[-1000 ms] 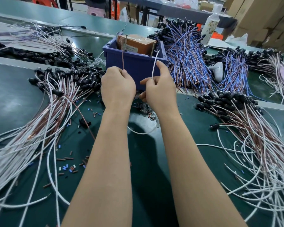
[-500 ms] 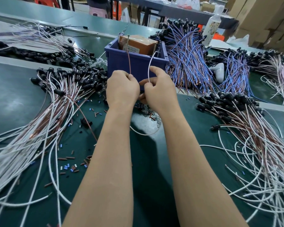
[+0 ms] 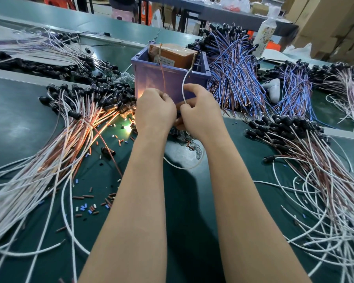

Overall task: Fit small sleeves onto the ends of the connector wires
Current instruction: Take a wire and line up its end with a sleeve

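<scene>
2 grips side by side: left hand (image 3: 154, 111) pinches the brown wire (image 3: 163, 78), right hand (image 3: 200, 113) the white wire (image 3: 184, 86), both rising upright.

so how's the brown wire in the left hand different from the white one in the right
The brown wire rises almost straight from the left hand; the white wire bows in a curve from the right hand. The brown wire's tip shows higher in the picture, against the cardboard box, while the white wire's tip ends near the rim of the blue bin. Both are thin and point upward.
</scene>
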{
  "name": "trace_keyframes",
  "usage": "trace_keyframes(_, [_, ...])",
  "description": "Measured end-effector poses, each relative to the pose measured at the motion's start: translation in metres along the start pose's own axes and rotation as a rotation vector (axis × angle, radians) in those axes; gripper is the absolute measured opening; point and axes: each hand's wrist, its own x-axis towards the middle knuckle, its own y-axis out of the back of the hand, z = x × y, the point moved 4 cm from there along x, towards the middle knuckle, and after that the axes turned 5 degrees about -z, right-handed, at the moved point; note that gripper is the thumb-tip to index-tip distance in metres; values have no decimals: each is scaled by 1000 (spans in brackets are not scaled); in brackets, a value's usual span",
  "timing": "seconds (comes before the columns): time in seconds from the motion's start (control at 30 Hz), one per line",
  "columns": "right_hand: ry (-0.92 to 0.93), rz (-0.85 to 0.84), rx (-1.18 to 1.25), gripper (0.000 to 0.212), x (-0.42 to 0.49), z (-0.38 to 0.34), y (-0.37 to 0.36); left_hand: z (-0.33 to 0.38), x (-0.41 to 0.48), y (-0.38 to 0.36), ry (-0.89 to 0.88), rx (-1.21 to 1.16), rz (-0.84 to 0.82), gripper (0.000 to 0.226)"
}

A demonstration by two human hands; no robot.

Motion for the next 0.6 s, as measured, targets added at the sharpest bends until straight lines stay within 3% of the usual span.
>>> trace_keyframes(0.17, [12, 0, -10, 52, 3, 1, 1, 0, 1, 1, -4, -3, 11, 29])
trace_keyframes(0.27, [17, 68, 54, 35, 1, 0, 7, 0, 3, -1, 4, -14, -41, 28])
trace_keyframes(0.37, [43, 268, 66, 23, -1, -2, 24, 1, 0, -9, 12, 32, -275, 26])
trace_keyframes(0.47, [94, 561, -129, 37, -6, -3, 46, 3, -10, -20, -2, 209, -534, 28])
trace_keyframes(0.53, [175, 660, -190, 35, -10, -7, 54, 5, -9, -17, -8, 196, -519, 27])
trace_keyframes(0.6, [205, 493, -165, 22, -6, -8, 48, 6, -1, -4, 13, 79, -333, 28])
